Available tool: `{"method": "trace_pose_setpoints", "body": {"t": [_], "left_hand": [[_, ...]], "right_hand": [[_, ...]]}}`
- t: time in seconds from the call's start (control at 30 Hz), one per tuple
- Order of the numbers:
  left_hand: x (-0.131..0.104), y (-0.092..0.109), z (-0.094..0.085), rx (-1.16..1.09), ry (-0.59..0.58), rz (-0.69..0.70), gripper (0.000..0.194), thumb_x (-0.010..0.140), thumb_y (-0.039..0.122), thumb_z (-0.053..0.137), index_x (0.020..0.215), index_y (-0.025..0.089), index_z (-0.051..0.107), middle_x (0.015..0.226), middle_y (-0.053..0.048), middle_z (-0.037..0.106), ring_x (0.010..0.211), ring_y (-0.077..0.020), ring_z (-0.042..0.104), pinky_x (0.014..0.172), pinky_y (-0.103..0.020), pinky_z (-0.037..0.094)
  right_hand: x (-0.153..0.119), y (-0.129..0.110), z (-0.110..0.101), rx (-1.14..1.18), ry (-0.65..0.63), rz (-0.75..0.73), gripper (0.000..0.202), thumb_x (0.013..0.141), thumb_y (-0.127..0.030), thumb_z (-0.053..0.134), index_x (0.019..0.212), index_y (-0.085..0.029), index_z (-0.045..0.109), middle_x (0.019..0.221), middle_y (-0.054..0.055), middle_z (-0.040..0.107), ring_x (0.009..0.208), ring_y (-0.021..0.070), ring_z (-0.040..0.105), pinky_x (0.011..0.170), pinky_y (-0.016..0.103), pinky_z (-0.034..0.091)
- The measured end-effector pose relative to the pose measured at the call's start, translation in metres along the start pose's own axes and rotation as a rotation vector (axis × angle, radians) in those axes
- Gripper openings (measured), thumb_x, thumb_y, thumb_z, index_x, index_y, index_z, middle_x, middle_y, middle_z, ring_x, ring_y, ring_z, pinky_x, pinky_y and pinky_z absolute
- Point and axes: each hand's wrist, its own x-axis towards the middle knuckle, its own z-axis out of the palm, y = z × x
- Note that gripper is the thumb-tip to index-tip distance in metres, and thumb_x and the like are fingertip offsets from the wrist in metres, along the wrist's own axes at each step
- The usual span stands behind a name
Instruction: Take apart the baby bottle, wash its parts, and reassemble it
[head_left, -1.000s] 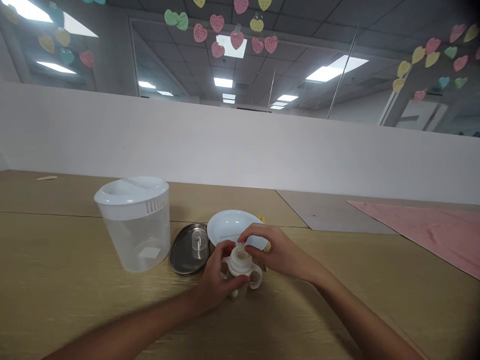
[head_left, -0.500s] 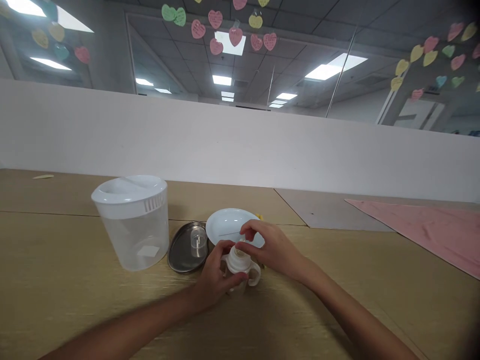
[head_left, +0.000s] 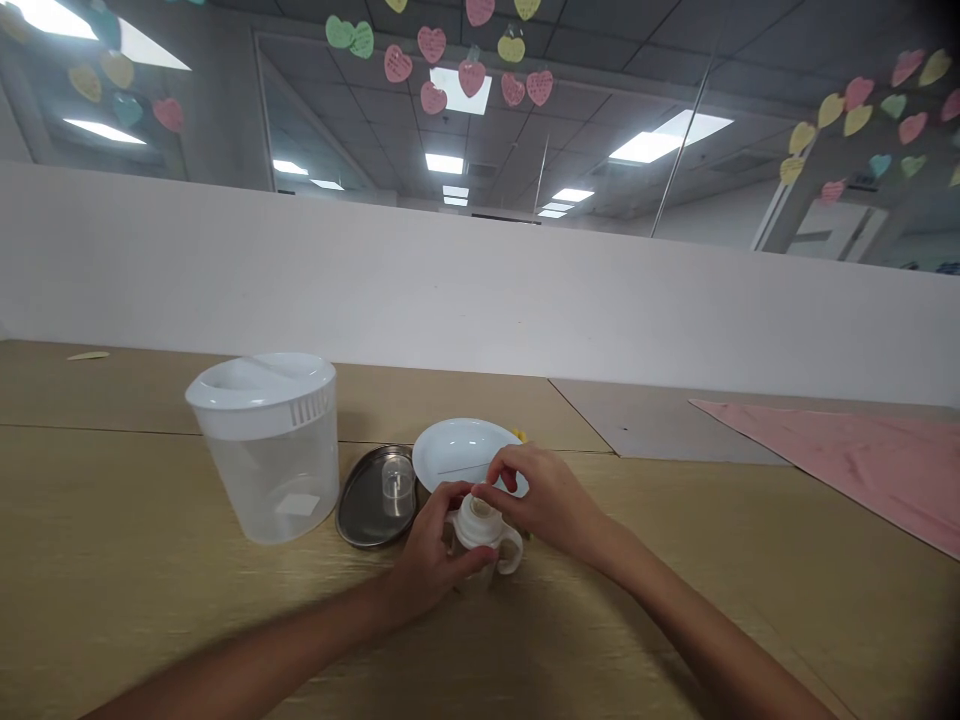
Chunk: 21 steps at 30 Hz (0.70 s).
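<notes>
A white-collared baby bottle (head_left: 480,530) with two side handles stands upright at the middle of the table. My left hand (head_left: 439,540) is wrapped around its left side, with the thumb across the front. Over the bottle's top, the thumb and index finger of my right hand (head_left: 525,490) are bent in a pinch; what they hold is too small to make out. Just behind lies a white oval plate (head_left: 454,440), crossed by a thin dark line that ends near my right fingers. I cannot tell whether they touch it.
Left of the bottle is a metal tray (head_left: 362,515) with a small clear cup (head_left: 398,485) in it. Farther left stands a translucent bucket (head_left: 274,470) with a white lid. Something yellow (head_left: 520,436) shows behind the plate. A pink cloth (head_left: 862,440) lies far right.
My right fingers have shifted slightly to the right above the bottle's top. My left hand keeps its hold, and the bottle stays in place.
</notes>
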Motion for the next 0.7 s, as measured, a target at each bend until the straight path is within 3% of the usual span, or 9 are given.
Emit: {"method": "trace_pose_setpoints", "body": {"t": [0.07, 0.23, 0.37, 0.5, 0.7], "left_hand": [[-0.0006, -0.0013, 0.0005, -0.008, 0.016, -0.016, 0.057, 0.068, 0.039, 0.068, 0.114, 0.020, 0.040, 0.107, -0.007, 0.054, 0.096, -0.0225, 0.054, 0.083, -0.036, 0.044], [-0.0014, -0.0052, 0.0016, -0.032, 0.034, -0.034, 0.060, 0.067, 0.037, 0.070, 0.116, 0.020, 0.038, 0.110, -0.009, 0.053, 0.097, -0.0228, 0.053, 0.083, -0.036, 0.044], [-0.0011, -0.0050, 0.0013, -0.027, 0.032, -0.038, 0.060, 0.066, 0.036, 0.071, 0.115, 0.019, 0.039, 0.108, -0.008, 0.055, 0.097, -0.0226, 0.054, 0.083, -0.034, 0.043], [-0.0005, -0.0029, 0.0009, -0.031, 0.020, -0.033, 0.058, 0.067, 0.036, 0.070, 0.114, 0.020, 0.040, 0.108, -0.008, 0.055, 0.097, -0.0221, 0.054, 0.083, -0.034, 0.043], [0.0002, -0.0033, 0.0008, -0.019, 0.023, -0.017, 0.056, 0.068, 0.036, 0.069, 0.113, 0.020, 0.041, 0.106, -0.006, 0.055, 0.095, -0.0209, 0.053, 0.082, -0.032, 0.043]], "right_hand": [[-0.0001, 0.0007, -0.0005, 0.007, -0.003, 0.000, 0.028, 0.079, -0.043, 0.056, 0.066, -0.018, 0.057, 0.062, -0.001, 0.057, 0.060, 0.0118, 0.050, 0.056, 0.025, 0.037], [-0.0023, -0.0006, -0.0060, 0.123, -0.043, -0.098, 0.019, 0.083, -0.032, 0.052, 0.096, -0.022, 0.061, 0.096, 0.003, 0.063, 0.089, 0.0161, 0.056, 0.075, 0.029, 0.043], [-0.0022, -0.0007, -0.0021, 0.058, -0.001, -0.149, 0.011, 0.081, -0.024, 0.054, 0.080, -0.021, 0.064, 0.079, 0.002, 0.064, 0.077, 0.0152, 0.056, 0.073, 0.029, 0.042], [-0.0010, -0.0005, 0.0027, -0.022, 0.048, -0.118, 0.013, 0.079, -0.027, 0.058, 0.068, -0.019, 0.060, 0.070, 0.002, 0.061, 0.071, 0.0154, 0.054, 0.066, 0.029, 0.041], [-0.0017, -0.0014, -0.0008, 0.057, 0.038, -0.147, 0.011, 0.081, -0.028, 0.055, 0.083, -0.020, 0.063, 0.083, 0.003, 0.063, 0.081, 0.0157, 0.055, 0.072, 0.029, 0.042]]}}
